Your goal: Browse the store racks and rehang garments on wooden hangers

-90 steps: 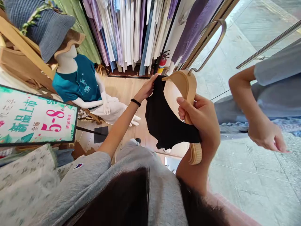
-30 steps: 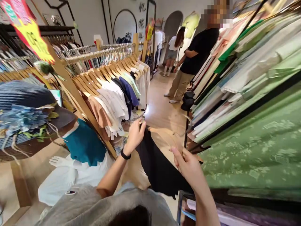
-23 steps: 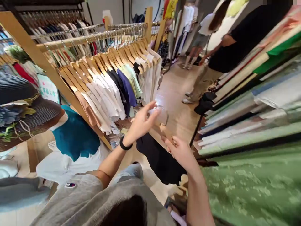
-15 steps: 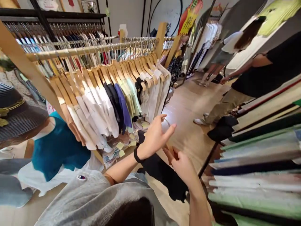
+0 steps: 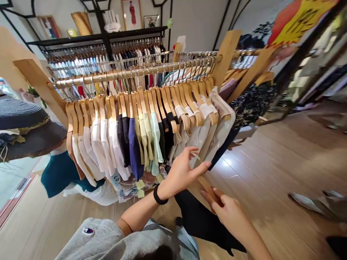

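A black garment (image 5: 206, 220) hangs below my two hands on a wooden clothes hanger (image 5: 206, 186). My left hand (image 5: 180, 173), with a black band on the wrist, is closed around the hanger near its top. The metal hook (image 5: 195, 155) shows between its thumb and forefinger. Lower right, my right hand (image 5: 226, 206) pinches the hanger's near arm at the garment's edge. The hanger's middle is covered by my left hand. Just beyond stands a wooden rack rail (image 5: 135, 72) with many shirts (image 5: 137, 146) on wooden hangers.
A teal garment (image 5: 61, 175) and a dark brimmed hat (image 5: 27, 126) are at the left. A red and yellow sign (image 5: 300, 21) rises at the right end of the rack. Wooden floor (image 5: 260, 173) runs along the right, where a person's shoe (image 5: 306, 204) shows.
My view has swung left, so the rack sits more squarely ahead and the people at the right have mostly left the picture. Both hands keep about the same hold on the hanger.
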The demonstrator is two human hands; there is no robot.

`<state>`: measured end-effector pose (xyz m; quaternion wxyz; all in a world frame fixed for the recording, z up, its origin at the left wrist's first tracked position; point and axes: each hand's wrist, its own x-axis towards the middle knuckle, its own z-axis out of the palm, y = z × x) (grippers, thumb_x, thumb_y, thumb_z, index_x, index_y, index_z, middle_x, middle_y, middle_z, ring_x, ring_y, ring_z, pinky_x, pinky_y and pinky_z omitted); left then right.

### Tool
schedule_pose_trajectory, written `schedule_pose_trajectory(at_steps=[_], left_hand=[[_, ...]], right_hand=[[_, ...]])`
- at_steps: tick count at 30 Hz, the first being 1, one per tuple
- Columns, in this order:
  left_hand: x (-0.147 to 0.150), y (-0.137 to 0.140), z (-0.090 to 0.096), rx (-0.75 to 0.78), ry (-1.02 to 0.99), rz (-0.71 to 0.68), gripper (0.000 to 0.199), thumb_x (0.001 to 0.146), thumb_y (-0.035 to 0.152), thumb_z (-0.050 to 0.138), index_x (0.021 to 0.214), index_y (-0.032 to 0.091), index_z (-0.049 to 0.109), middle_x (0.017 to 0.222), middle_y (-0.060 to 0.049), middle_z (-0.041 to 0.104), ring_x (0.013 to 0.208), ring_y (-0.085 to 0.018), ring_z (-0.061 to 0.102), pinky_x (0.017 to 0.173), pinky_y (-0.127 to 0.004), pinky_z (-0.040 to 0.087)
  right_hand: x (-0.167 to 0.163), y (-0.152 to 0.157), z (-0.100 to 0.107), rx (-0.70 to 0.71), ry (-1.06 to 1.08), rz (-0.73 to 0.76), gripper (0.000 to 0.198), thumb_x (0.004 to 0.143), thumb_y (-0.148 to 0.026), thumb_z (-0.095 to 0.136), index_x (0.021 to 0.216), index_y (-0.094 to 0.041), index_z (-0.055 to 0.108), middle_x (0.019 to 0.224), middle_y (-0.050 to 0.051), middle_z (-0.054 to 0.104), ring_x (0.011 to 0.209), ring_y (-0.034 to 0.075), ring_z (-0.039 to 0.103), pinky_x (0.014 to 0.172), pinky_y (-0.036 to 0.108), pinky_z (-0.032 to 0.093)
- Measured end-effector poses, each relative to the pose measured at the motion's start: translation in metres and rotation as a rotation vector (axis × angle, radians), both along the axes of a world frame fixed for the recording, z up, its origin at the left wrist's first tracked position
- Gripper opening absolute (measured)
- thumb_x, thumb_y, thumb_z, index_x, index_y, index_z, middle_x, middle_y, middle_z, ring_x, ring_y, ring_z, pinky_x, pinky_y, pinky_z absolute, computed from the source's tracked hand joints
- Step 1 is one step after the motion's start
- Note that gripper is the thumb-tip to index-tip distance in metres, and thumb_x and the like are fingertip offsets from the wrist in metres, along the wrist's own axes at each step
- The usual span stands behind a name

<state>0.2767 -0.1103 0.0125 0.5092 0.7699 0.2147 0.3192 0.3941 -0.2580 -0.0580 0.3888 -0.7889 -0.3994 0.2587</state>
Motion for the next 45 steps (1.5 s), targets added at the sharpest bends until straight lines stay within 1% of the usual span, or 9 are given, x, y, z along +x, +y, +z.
schedule_pose_trajectory(at_steps=[6, 9, 12, 15, 18, 22, 25, 32, 45], left_hand=[[0.037, 0.048, 0.004, -0.155, -0.056, -0.183, 0.05, 0.101, 0.057, 0.054, 0.116, 0.011, 0.067, 0.107, -0.013, 0.074, 0.101, -0.022, 0.071, 0.093, -0.034, 0.054], [0.032, 0.064, 0.007, -0.024, -0.001, -0.12, 0.053, 0.103, 0.058, 0.048, 0.115, 0.011, 0.069, 0.109, -0.013, 0.074, 0.102, -0.021, 0.069, 0.095, -0.033, 0.052], [0.019, 0.056, 0.01, 0.13, 0.243, -0.191, 0.045, 0.102, 0.052, 0.054, 0.118, 0.014, 0.068, 0.115, -0.009, 0.072, 0.103, -0.02, 0.066, 0.091, -0.029, 0.049], [0.012, 0.033, 0.008, 0.118, 0.462, -0.292, 0.042, 0.099, 0.053, 0.058, 0.108, 0.013, 0.067, 0.093, -0.004, 0.069, 0.082, -0.016, 0.062, 0.072, -0.025, 0.045], [0.012, 0.011, -0.003, 0.047, 0.462, -0.17, 0.043, 0.098, 0.056, 0.057, 0.099, 0.014, 0.063, 0.079, 0.0, 0.059, 0.071, -0.014, 0.054, 0.063, -0.023, 0.038], [0.008, -0.008, -0.023, -0.043, 0.344, 0.027, 0.047, 0.097, 0.061, 0.056, 0.096, 0.014, 0.062, 0.076, 0.002, 0.05, 0.067, -0.013, 0.043, 0.058, -0.023, 0.031], [0.002, -0.018, -0.035, -0.032, 0.372, 0.074, 0.048, 0.096, 0.061, 0.059, 0.095, 0.013, 0.064, 0.074, 0.002, 0.047, 0.068, -0.012, 0.038, 0.059, -0.023, 0.028], [-0.015, -0.035, -0.063, -0.012, 0.407, 0.192, 0.047, 0.098, 0.052, 0.061, 0.119, 0.012, 0.072, 0.082, 0.0, 0.061, 0.07, -0.012, 0.044, 0.064, -0.022, 0.031], [-0.016, -0.055, -0.088, 0.0, 0.291, 0.351, 0.042, 0.098, 0.038, 0.062, 0.132, 0.016, 0.07, 0.108, -0.006, 0.077, 0.088, -0.022, 0.067, 0.082, -0.027, 0.048]], right_hand=[[0.078, 0.027, 0.018, -0.044, 0.183, 0.338, 0.059, 0.081, -0.08, 0.055, 0.073, -0.021, 0.055, 0.054, -0.002, 0.049, 0.043, 0.013, 0.044, 0.041, 0.025, 0.034], [0.115, 0.036, 0.026, -0.076, 0.277, 0.489, 0.068, 0.077, -0.087, 0.057, 0.081, -0.019, 0.058, 0.055, -0.005, 0.045, 0.041, 0.01, 0.04, 0.038, 0.022, 0.031], [0.144, 0.048, 0.03, -0.074, 0.31, 0.648, 0.075, 0.079, -0.087, 0.057, 0.098, -0.016, 0.065, 0.055, -0.006, 0.044, 0.041, 0.009, 0.039, 0.038, 0.021, 0.033], [0.157, 0.064, 0.032, -0.03, 0.289, 0.829, 0.069, 0.087, -0.08, 0.057, 0.104, -0.014, 0.068, 0.054, -0.006, 0.045, 0.042, 0.009, 0.04, 0.04, 0.022, 0.034], [0.154, 0.076, 0.035, 0.09, 0.198, 0.953, 0.058, 0.094, -0.072, 0.055, 0.099, -0.016, 0.071, 0.061, 0.0, 0.057, 0.053, 0.014, 0.054, 0.051, 0.025, 0.045], [0.139, 0.082, 0.056, 0.491, -0.032, 0.771, 0.044, 0.099, -0.059, 0.058, 0.116, -0.02, 0.071, 0.104, 0.008, 0.074, 0.092, 0.022, 0.07, 0.084, 0.033, 0.055], [0.125, 0.082, 0.081, 0.687, -0.2, 0.698, 0.035, 0.1, -0.053, 0.062, 0.111, -0.021, 0.072, 0.096, 0.006, 0.074, 0.084, 0.02, 0.069, 0.081, 0.031, 0.053], [0.102, 0.097, 0.09, 0.61, -0.33, 0.961, 0.047, 0.1, -0.06, 0.057, 0.075, -0.02, 0.062, 0.068, 0.001, 0.062, 0.06, 0.014, 0.054, 0.06, 0.027, 0.043], [0.077, 0.095, 0.059, 0.657, -0.218, 0.848, 0.056, 0.098, -0.059, 0.058, 0.061, -0.022, 0.036, 0.058, -0.003, 0.039, 0.054, 0.012, 0.037, 0.055, 0.027, 0.032]])
